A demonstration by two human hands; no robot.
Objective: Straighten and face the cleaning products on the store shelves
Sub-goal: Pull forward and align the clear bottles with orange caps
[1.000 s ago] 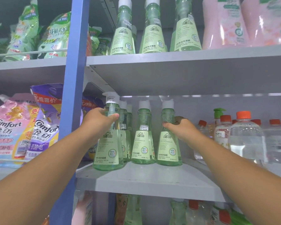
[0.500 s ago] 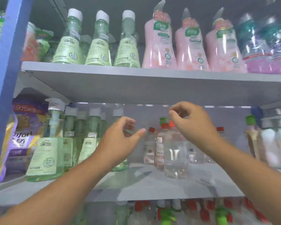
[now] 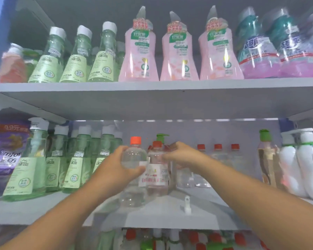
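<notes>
Left hand [image 3: 116, 166]: wrapped round clear orange-capped bottle [image 3: 134, 170].
Right hand [image 3: 181, 156]: gripping labelled bottle [image 3: 156, 170] alongside.
Left neighbours: green bottles [image 3: 74, 163].
Right: white pump bottles [image 3: 304, 165].

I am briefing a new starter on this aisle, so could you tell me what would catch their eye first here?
Probably the two hands at the middle shelf: the left hand grips a clear bottle with an orange cap, and the right hand holds the clear bottle beside it. Next, the three pink bottles on the top shelf, centre.
</notes>
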